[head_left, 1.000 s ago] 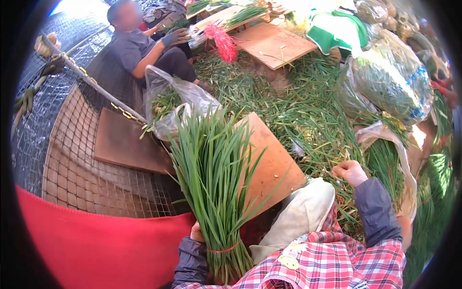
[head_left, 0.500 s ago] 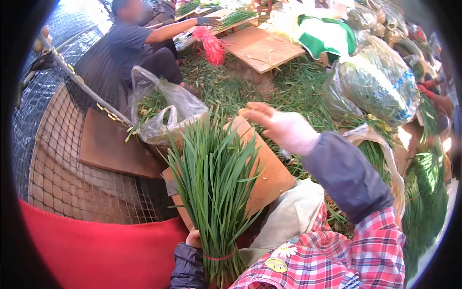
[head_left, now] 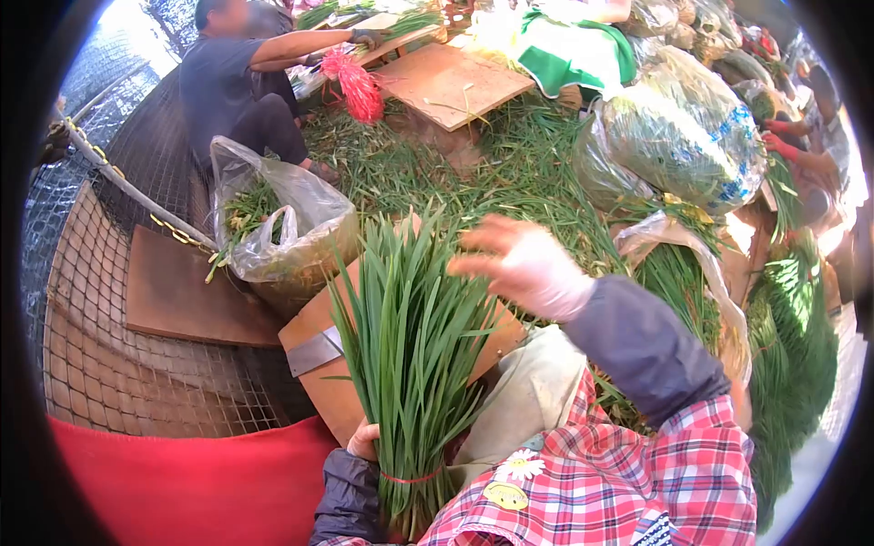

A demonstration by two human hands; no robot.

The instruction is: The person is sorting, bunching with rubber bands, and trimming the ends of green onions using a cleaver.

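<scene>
A thick bunch of garlic chives [head_left: 414, 337] stands upright in front of me, its leaf tips pointing away. A red band [head_left: 410, 479] circles it near the base. My left hand [head_left: 364, 442] grips the bunch's left side just above the band; most of its fingers are hidden behind the leaves. To the right of the leaf tops, my right hand [head_left: 523, 266] is raised, fingers apart and smeared by motion, holding nothing. It wears a pale glove with the fingertips bare. Behind the bunch lies a wooden board [head_left: 319, 391] with a metal strip [head_left: 316, 351] on its left edge.
An open plastic bag [head_left: 319, 223] of greens stands ahead left, near a co-worker [head_left: 223, 91] with red string [head_left: 355, 86]. A low wooden table [head_left: 451, 82] stands beyond. Large stuffed bags [head_left: 683, 127] and chive piles [head_left: 792, 364] lie right. Red cloth [head_left: 200, 482] lies left.
My right hand has come down and closer to the leaf tops. My left hand keeps its grip on the bunch. The view has shifted, so the surroundings sit further left.
</scene>
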